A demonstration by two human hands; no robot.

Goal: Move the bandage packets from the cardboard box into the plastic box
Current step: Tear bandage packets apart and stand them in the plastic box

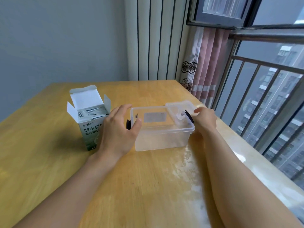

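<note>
A clear plastic box (161, 139) stands open and empty at the middle of the wooden table, with a black latch at each end. My left hand (116, 130) is at its left end, fingers spread and relaxed, thumb touching the rim by the left latch (128, 124). My right hand (205, 120) is at the right end, one finger reaching to the right latch (189, 116); its other fingers are hidden. To the left stands an open green-and-white cardboard box (89, 129) with several white bandage packets (92, 111) inside.
The box's clear lid (181, 104) lies flat just behind its right end. The wooden table (148, 178) runs along a window with a metal railing (263, 96) on the right. A pink curtain (209, 63) hangs at the far right corner.
</note>
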